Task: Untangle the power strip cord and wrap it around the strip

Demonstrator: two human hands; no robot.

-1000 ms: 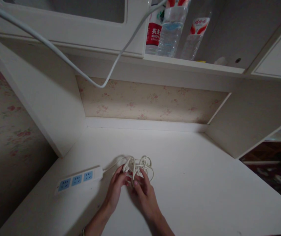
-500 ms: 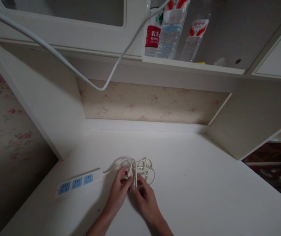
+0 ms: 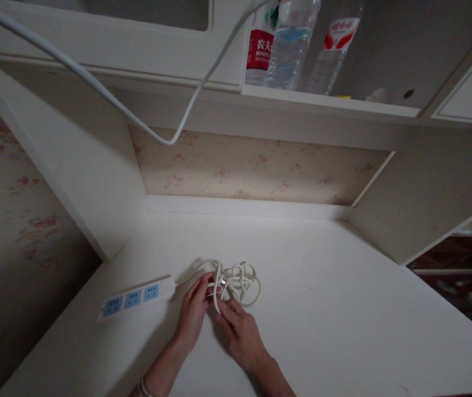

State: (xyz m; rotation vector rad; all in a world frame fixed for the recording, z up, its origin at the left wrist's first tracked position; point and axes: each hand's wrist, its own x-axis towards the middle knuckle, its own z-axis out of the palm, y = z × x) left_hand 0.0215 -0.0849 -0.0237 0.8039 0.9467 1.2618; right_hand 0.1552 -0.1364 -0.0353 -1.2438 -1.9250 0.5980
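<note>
A white power strip (image 3: 164, 288) with blue socket faces lies at the left of the white desk. From its right end a cream power cord (image 3: 256, 295) runs into a tangled heap of loops at the middle of the desk. My left hand (image 3: 192, 311) has its fingers closed around part of the cord on the heap's left side. On the near side, my right hand (image 3: 238, 331) pinches a cord loop with thumb and forefinger. A small shiny spot, perhaps the plug's prongs (image 3: 223, 282), shows between the hands; the plug's body is hard to make out.
Overhead hangs a thick white cable (image 3: 170, 142), bent down in front of the cabinet. Several plastic bottles (image 3: 291, 52) stand on the open shelf (image 3: 322, 100). Side panels (image 3: 430, 182) bound the desk (image 3: 343, 298) left and right.
My left hand has shifted slightly left and my right hand has moved a little apart from it. The cord strands between them have opened into a curved loop. The view has tilted slightly.
</note>
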